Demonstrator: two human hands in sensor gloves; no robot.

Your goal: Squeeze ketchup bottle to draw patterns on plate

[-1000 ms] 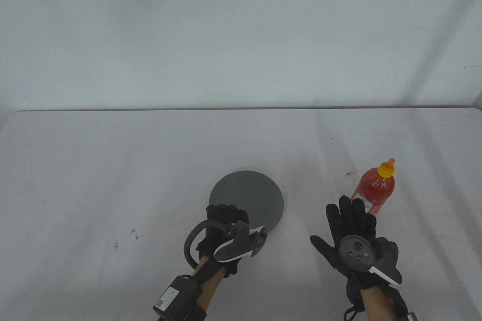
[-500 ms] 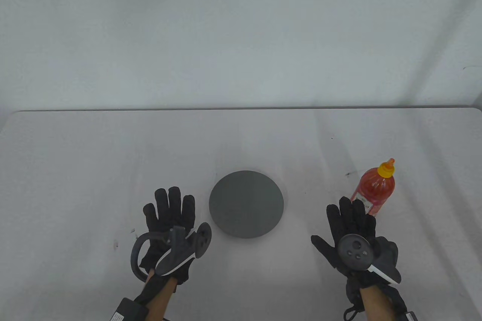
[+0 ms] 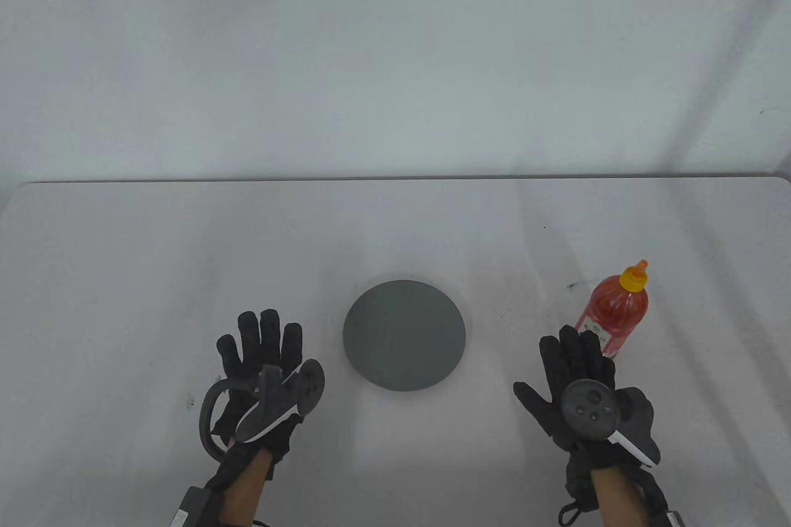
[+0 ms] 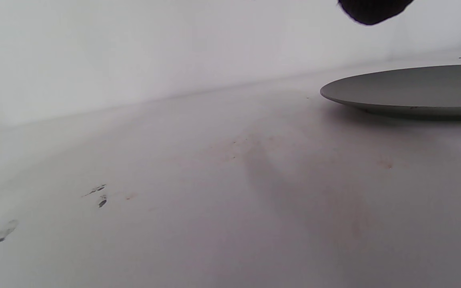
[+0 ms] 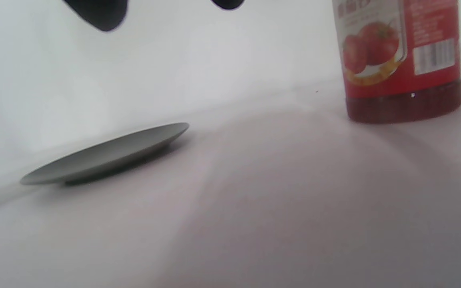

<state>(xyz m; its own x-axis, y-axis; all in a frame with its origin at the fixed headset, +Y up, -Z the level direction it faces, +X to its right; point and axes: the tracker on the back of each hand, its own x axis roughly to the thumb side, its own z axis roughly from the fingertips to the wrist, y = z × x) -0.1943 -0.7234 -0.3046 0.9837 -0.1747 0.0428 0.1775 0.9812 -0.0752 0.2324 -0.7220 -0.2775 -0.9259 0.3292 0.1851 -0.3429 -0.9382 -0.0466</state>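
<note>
A round grey plate (image 3: 404, 335) lies bare on the white table, also in the left wrist view (image 4: 414, 90) and right wrist view (image 5: 106, 154). A red ketchup bottle (image 3: 615, 311) with a yellow cap stands upright at the right; its labelled base shows in the right wrist view (image 5: 400, 60). My left hand (image 3: 262, 345) lies open, fingers spread, left of the plate and apart from it. My right hand (image 3: 571, 357) is open, fingers spread, just in front of the bottle and holds nothing.
The white table (image 3: 154, 274) ends at a far edge against a plain white wall (image 3: 395, 57). Small dark marks (image 3: 217, 380) dot the surface near my left hand, also seen in the left wrist view (image 4: 98, 194).
My left hand left the plate's near edge, moved left and opened flat with fingers spread. My right hand, the plate and the bottle stayed where they were.
</note>
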